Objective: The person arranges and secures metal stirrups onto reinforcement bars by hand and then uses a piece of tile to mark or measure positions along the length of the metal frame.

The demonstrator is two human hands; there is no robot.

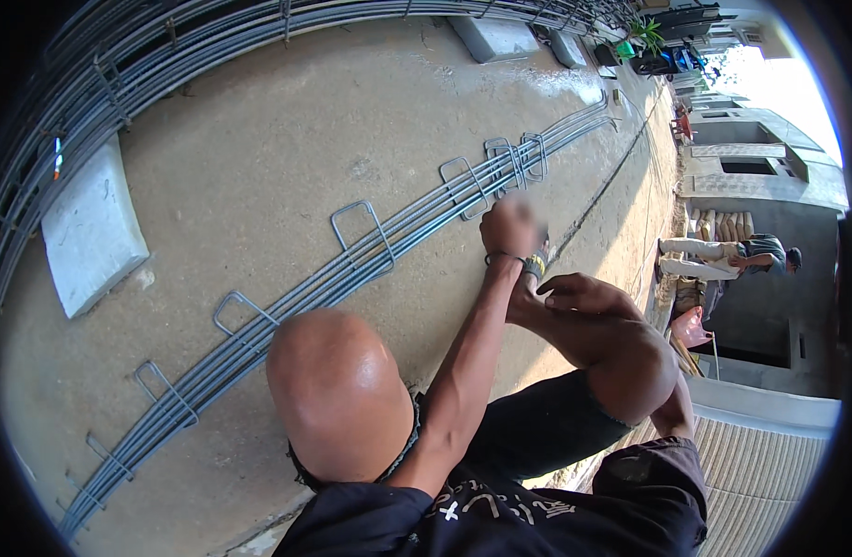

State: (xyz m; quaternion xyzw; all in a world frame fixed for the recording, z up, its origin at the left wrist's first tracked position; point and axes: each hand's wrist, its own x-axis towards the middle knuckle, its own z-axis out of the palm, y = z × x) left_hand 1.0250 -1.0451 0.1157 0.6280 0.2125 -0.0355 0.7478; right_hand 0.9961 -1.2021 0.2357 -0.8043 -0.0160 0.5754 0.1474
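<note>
My left hand (509,230) is closed in a fist just above my foot, beside the bundle of steel rebars (305,302). A blurred patch hides its far side, so what it grips cannot be made out. My right hand (574,293) reaches round my right knee and hangs over the shin, its fingers loosely bent and apart with nothing visible in them. Bent rectangular stirrups (361,227) sit spaced along the rebars, and several are bunched at the far end (517,160). A sandal (537,260) shows beneath my left hand.
Both my knees are bent up close in front. More rebar and tied steel cages (166,56) curve along the left, above a pale concrete block (93,227). Another block (498,39) lies farther off. At right a person (737,257) stands before stacked sacks (723,226).
</note>
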